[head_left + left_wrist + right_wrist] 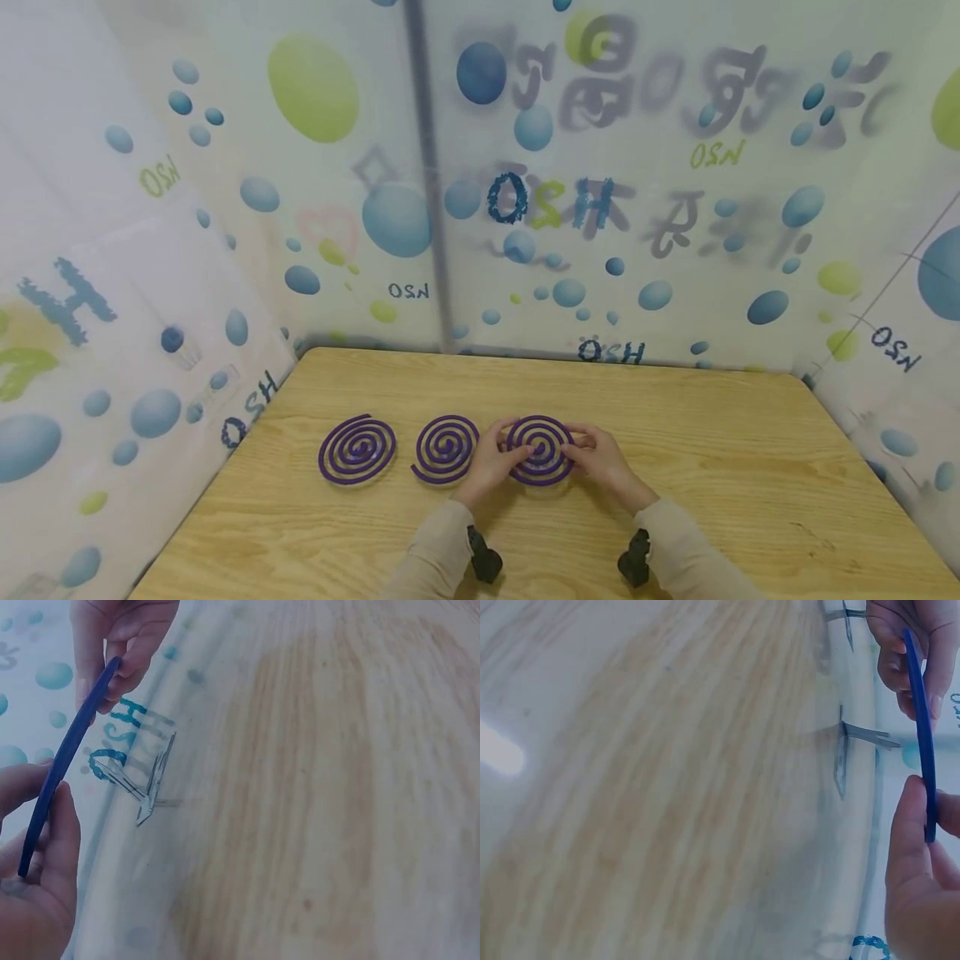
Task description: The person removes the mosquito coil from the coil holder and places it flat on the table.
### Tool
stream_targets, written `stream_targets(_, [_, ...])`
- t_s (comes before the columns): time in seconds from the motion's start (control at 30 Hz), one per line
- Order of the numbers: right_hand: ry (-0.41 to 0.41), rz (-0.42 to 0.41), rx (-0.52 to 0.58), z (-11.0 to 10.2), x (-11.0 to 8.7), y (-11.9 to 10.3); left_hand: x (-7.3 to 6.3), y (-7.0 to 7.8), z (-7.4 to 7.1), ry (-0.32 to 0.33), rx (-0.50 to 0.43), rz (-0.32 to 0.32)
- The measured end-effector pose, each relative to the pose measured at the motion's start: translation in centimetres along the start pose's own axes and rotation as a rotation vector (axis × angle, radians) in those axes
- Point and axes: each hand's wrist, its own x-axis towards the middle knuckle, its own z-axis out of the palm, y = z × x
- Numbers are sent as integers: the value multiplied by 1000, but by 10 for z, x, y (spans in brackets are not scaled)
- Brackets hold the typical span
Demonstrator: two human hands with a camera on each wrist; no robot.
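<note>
Both hands hold a purple mosquito coil [540, 451] by its opposite edges, above the wooden table. My left hand [491, 457] pinches its left edge, thumb on the face toward me and fingers behind. My right hand [597, 458] pinches the right edge the same way. Edge-on in the left wrist view, the coil [64, 761] shows as a thin, slightly bowed strip. Just left of my left hand lies a second purple coil [447, 448], its right edge close to the hand. Farther left lies a third coil [357, 450].
Thin, shiny bent metal pieces stand on the table: one metal piece [148, 796] in the left wrist view, two in the right wrist view, the nearer metal piece [843, 750] among them. A patterned curtain [637, 250] borders the table's [712, 467] back edge.
</note>
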Motion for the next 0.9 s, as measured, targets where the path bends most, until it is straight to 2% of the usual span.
stream_targets(0.27, [27, -42, -12, -5, 5, -7, 5, 9, -3, -1, 11, 7])
stream_targets(0.6, [39, -59, 33, -9, 15, -14, 11, 14, -8, 51, -175, -54])
stream_targets(0.9, [77, -68, 54, -9, 30, -20, 19, 13, -8, 99, -226, -90])
